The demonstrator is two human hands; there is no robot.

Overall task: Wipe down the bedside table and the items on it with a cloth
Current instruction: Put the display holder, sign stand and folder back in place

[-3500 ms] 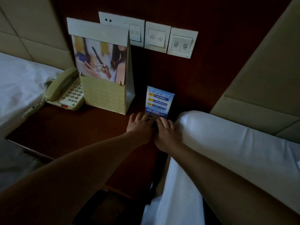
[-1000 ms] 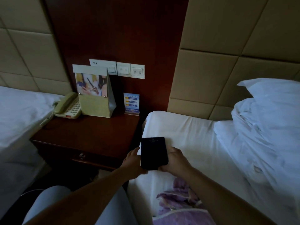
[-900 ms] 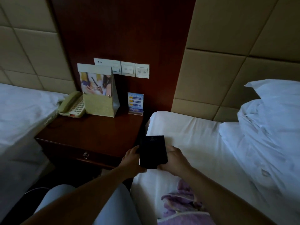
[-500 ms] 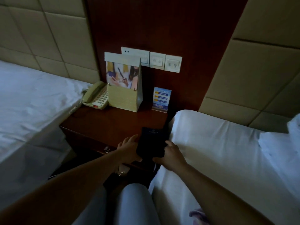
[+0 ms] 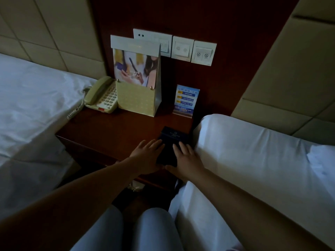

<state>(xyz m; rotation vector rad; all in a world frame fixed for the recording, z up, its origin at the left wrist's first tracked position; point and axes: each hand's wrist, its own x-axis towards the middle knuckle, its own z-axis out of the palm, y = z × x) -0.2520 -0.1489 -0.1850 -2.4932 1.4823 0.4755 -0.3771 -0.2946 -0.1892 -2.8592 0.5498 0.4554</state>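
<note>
White bedding (image 5: 32, 98) of one bed fills the left edge, and beside it stands the dark wooden bedside table (image 5: 108, 131). At the table's back left corner sits a pale green telephone (image 5: 101, 96), its coiled cord hanging off the edge. Just right of it, touching or nearly so, stands an upright card holder (image 5: 138, 78) with a printed picture, and farther right a small blue sign (image 5: 185, 100) stands against the wall panel, below the row of wall switches (image 5: 183, 48). On the table's front right corner lies a flat dark folder (image 5: 168, 144). The left hand (image 5: 146, 157) rests flat at its left side with fingers straight and spread; the right hand (image 5: 186, 158) lies likewise on its right part, fingers extended. Neither hand curls round anything. Right of the table lies the second bed's white mattress (image 5: 253, 160). No cloth can be made out.
</note>
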